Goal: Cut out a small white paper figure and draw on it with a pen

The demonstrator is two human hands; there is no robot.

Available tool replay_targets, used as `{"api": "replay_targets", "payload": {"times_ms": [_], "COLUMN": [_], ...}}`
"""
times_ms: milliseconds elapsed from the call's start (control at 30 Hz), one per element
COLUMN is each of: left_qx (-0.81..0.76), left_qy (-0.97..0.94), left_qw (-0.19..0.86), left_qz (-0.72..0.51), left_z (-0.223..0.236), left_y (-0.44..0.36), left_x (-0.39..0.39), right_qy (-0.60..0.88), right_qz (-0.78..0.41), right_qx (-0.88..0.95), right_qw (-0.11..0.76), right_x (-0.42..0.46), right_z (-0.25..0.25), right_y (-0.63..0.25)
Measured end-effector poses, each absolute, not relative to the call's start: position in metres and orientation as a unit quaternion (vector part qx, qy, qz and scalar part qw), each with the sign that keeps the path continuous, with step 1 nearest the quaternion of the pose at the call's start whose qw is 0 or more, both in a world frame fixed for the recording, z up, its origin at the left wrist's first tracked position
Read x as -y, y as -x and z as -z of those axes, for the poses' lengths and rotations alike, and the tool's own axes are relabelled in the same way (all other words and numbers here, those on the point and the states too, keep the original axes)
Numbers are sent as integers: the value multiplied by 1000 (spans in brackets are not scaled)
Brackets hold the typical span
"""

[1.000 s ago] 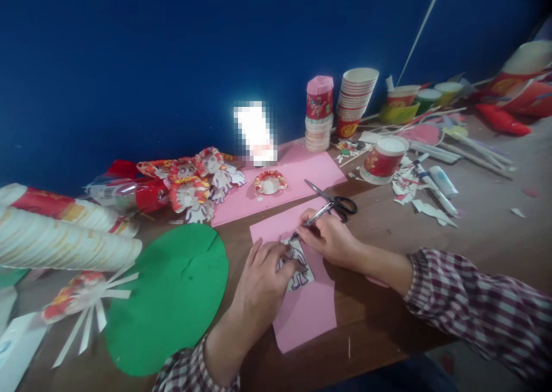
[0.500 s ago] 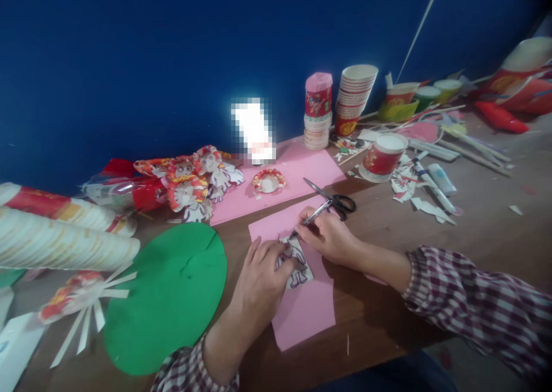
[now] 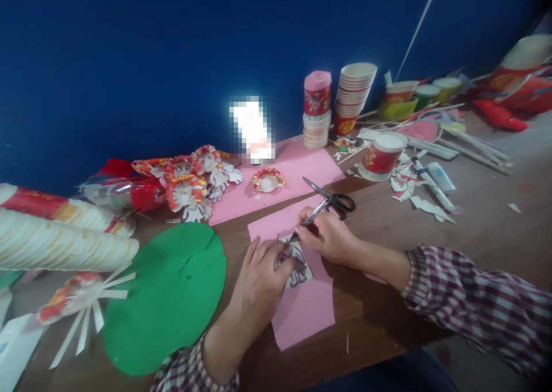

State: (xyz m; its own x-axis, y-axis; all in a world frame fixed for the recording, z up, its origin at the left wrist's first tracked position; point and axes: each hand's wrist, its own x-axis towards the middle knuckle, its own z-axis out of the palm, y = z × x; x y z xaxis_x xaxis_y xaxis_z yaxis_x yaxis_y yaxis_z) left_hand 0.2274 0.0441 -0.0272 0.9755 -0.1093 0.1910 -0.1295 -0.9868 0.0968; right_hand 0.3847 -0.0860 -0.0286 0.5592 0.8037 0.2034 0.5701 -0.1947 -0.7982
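Note:
My right hand grips a slim pen, its dark tip down at the upper edge of a small white paper piece. Purple outlines of a figure are drawn on that piece, which lies on a pink paper sheet. Lying flat, my left hand presses on the piece's left side and covers part of the drawing, its fingers stretched out. Just beyond my right hand, black-handled scissors rest with their blades apart.
On the left are a green paper disc and stacked paper cups. Paper figures lie at the back, near a larger pink sheet. An upright cup stack, a red cup and paper scraps occupy the right.
The pen tip has shifted very slightly over the paper. Both hands otherwise keep their places, and the view has moved a little.

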Motion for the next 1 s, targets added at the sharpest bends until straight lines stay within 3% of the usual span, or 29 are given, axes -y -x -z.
{"api": "replay_targets", "payload": {"times_ms": [1000], "left_qx": [62], "left_qy": [-992], "left_qw": [45], "left_qz": [-102], "left_z": [27], "left_y": [-228], "left_x": [-44], "right_qy": [764], "right_qz": [-138], "right_qx": [444], "right_qw": [448], "right_x": [86], "right_z": [26], "right_y": [-384]}}
